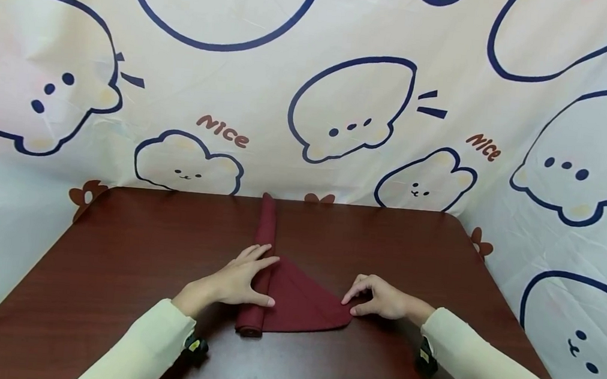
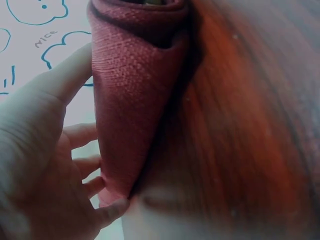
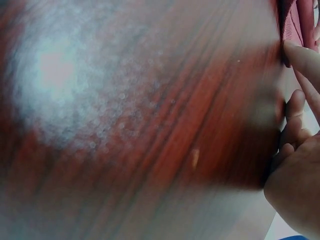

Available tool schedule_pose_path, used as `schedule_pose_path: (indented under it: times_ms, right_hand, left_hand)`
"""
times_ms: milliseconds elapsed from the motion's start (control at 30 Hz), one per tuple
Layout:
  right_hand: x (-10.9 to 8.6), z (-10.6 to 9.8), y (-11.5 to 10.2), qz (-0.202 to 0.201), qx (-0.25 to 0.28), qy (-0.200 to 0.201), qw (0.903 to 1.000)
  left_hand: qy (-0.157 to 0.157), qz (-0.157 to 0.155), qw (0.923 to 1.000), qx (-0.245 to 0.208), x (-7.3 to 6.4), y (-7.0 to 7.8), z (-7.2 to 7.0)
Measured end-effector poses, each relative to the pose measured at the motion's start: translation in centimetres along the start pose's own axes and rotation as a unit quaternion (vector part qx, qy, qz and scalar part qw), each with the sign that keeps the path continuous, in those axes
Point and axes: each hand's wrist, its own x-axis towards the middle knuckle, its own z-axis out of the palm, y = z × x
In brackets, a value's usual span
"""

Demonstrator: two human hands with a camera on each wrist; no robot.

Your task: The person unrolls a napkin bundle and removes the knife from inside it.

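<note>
A dark red cloth (image 1: 304, 301) lies on the table, its left part wound into a long narrow roll (image 1: 266, 222) that points away from me, and its right part a flat triangular flap. Over the roll rests my left hand (image 1: 244, 277), fingers spread and fairly straight, thumb lying across toward the flap. The left wrist view shows the roll's layered end (image 2: 140, 7) close up, with that hand's fingers along its side. At the flap's rounded right corner, my right hand (image 1: 383, 299) pinches the edge between thumb and forefinger, the other fingers curled.
The brown wooden table (image 1: 171, 220) has rounded far corners. Behind it and along both sides hangs a pale sheet (image 1: 268, 96) with blue-outlined cartoon figures. Light glares off the tabletop near the front.
</note>
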Motion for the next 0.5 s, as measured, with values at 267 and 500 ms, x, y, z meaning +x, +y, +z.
schedule_pose_path:
  times_ms: [267, 500]
  right_hand:
    - [-0.08, -0.29, -0.01, 0.0, -0.006, 0.002, 1.0]
    - [0.02, -0.17, -0.14, -0.003, -0.003, -0.002, 1.0]
  left_hand:
    - [-0.001, 0.002, 1.0, 0.0, 0.21, -0.64, -0.11]
    - [0.0, -0.001, 1.0, -0.009, -0.06, -0.94, -0.1]
